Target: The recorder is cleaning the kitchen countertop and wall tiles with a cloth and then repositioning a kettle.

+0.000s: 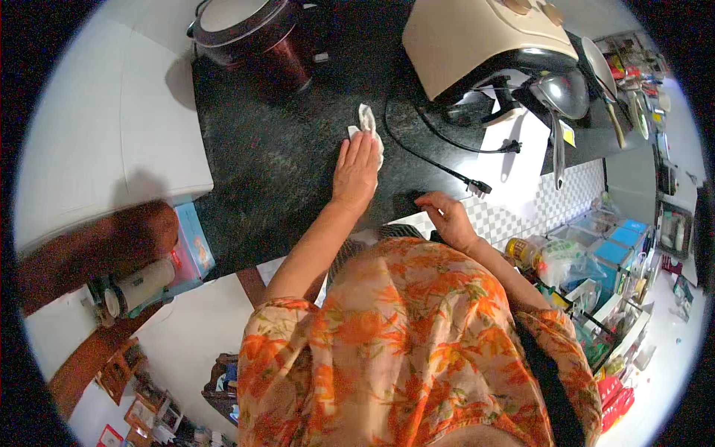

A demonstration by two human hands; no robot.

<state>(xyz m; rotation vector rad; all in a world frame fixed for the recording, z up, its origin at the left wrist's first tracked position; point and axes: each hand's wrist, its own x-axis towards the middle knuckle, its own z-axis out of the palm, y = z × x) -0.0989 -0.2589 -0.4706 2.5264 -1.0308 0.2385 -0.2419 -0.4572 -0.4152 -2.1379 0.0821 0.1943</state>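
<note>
My left hand point(356, 172) lies flat on a crumpled white cloth or tissue point(367, 119), pressing it to a dark speckled countertop point(268, 162). At the counter's near edge, my right hand point(447, 217) rests with its fingers loosely curled, and no object shows in it. Two black power cords point(424, 159) with plugs lie to the right of the cloth, one plug just above my right hand. Beyond them stands a cream and black countertop appliance point(475, 44). What lies under my left palm is hidden.
A dark red cooker point(251, 42) stands at the back left. Right of the cream appliance are a metal ladle point(560, 100) and a pan point(599, 66). Blue-lidded containers point(621, 240) and a yellow-lidded jar point(522, 251) sit low at right. A box point(192, 240) adjoins the counter's left edge.
</note>
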